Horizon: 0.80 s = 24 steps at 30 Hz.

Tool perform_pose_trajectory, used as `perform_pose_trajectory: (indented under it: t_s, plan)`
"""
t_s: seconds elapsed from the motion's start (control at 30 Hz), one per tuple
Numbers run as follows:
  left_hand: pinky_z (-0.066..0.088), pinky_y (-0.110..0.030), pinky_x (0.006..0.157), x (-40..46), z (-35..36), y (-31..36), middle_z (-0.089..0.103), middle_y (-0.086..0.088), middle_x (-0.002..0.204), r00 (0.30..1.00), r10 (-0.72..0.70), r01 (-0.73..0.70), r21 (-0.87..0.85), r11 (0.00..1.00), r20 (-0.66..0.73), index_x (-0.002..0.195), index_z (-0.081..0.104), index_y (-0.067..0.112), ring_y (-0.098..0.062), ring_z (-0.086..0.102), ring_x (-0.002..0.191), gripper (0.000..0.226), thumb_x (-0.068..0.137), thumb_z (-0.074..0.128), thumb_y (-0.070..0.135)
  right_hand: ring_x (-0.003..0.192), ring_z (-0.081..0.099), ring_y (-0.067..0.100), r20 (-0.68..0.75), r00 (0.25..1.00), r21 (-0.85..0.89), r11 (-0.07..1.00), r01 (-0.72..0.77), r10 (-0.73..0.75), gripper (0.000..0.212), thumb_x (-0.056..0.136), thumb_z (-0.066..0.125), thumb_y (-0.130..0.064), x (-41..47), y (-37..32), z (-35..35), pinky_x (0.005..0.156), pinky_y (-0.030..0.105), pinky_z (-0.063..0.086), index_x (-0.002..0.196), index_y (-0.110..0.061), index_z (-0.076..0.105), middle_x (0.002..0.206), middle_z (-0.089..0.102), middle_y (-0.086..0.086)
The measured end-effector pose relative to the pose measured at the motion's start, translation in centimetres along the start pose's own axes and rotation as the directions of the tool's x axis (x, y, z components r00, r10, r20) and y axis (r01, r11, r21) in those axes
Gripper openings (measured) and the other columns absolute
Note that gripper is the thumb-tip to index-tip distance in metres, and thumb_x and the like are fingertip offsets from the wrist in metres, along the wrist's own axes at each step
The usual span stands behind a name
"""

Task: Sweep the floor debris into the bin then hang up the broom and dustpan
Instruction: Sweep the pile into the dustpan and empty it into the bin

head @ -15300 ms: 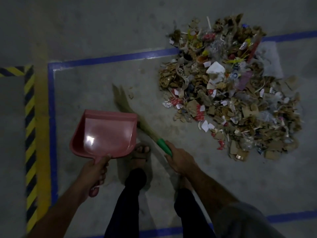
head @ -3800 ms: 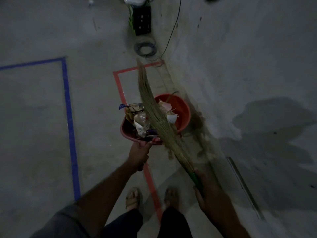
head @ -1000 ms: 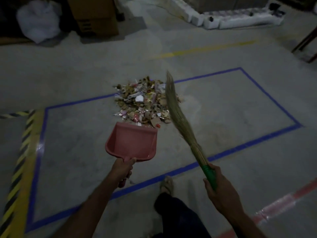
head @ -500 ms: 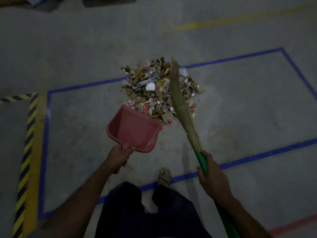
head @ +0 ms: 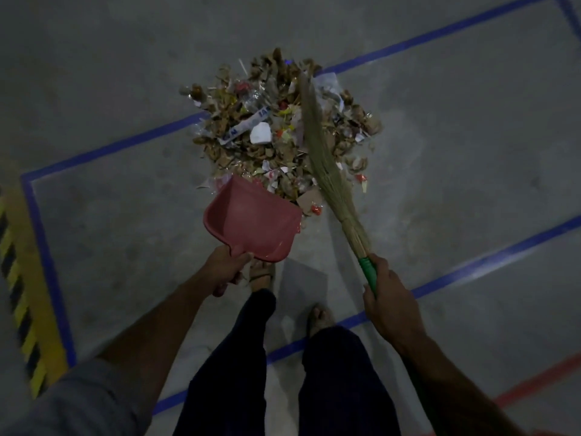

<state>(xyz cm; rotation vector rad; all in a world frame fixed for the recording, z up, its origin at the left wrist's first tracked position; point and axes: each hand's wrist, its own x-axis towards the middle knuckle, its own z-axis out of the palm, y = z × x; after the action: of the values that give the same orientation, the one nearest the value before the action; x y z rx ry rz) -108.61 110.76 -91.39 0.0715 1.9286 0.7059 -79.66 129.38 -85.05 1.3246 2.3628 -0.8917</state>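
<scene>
My left hand point(head: 224, 269) grips the dustpan point(head: 251, 219); my right hand point(head: 391, 305) grips the broom point(head: 327, 162), its bristles over the debris point(head: 270, 127) ahead.

A dim industrial floor, likely a warehouse or factory bay.

Bare grey concrete point(head: 440, 152) is marked out with blue tape lines point(head: 408, 45) forming a rectangular zone, a yellow-and-black hazard stripe point(head: 19, 297) runs along the left edge, and a red line point(head: 540, 382) crosses the lower right corner. A heap of cardboard scraps, paper and plastic wrappers point(head: 276, 130) lies on the floor.
</scene>
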Motion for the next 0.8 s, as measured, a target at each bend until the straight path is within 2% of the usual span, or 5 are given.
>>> perform_pose_trajectory:
  t_s: [0.13,0.27,0.47,0.67,0.8]
  plan:
    - [0.036,-0.022,0.04,9.5,0.4,-1.6,0.043,-0.005,0.053,0.999,-0.028,0.027,0.051,0.998,0.024,0.076,0.055,0.009,-0.012,0.042,0.036,0.026,0.096,0.066,0.021,0.088,0.06,0.028,0.008,0.997,0.037,0.996,-0.079,0.078,0.06,0.097,0.053,-0.026,7.4,0.8,4.7,0.067,0.043,0.054,0.148,-0.032,0.024,0.113,0.054,0.008]
    - [0.037,-0.021,0.039,19.8,2.3,-6.3,0.048,-0.006,0.049,0.995,-0.103,0.1,0.105,0.989,0.017,0.071,0.058,0.007,-0.014,0.048,0.036,0.035,0.095,0.067,0.031,0.072,0.052,0.016,-0.009,0.997,-0.099,0.992,-0.074,0.073,0.052,0.1,0.047,-0.034,15.8,4.5,10.4,0.057,0.03,0.042,0.147,-0.037,0.025,0.104,0.045,0.001]
    - [0.042,-0.025,0.046,34.1,5.4,-13.3,0.054,-0.014,0.078,0.985,-0.161,0.168,0.132,0.977,-0.065,0.091,0.063,0.005,-0.02,0.048,0.058,0.029,0.093,0.07,0.033,0.073,0.043,0.019,-0.001,0.999,-0.362,0.931,0.047,-0.051,0.056,0.097,0.051,-0.018,27.1,13.2,17.1,0.054,0.031,0.038,0.146,-0.037,0.031,0.102,0.045,0.006]
    - [0.043,-0.021,0.037,42.6,6.7,-12.1,0.057,-0.013,0.084,0.999,-0.046,0.045,0.281,0.959,-0.003,0.107,0.056,0.012,-0.022,0.051,0.06,0.029,0.096,0.066,0.037,0.067,0.041,0.024,0.067,0.984,-0.523,0.834,0.176,-0.165,0.06,0.094,0.053,-0.011,35.7,19.4,18.8,0.049,0.03,0.034,0.147,-0.032,0.034,0.098,0.047,0.012]
    - [0.039,-0.021,0.033,46.3,8.3,-8.9,0.057,-0.007,0.071,0.997,0.065,-0.076,0.342,0.937,0.042,0.107,0.054,0.013,-0.02,0.05,0.048,0.03,0.096,0.064,0.039,0.069,0.049,0.024,0.204,0.95,-0.561,0.767,0.31,-0.235,0.06,0.094,0.052,-0.014,39.0,20.9,19.5,0.047,0.027,0.033,0.147,-0.035,0.032,0.103,0.051,0.009]
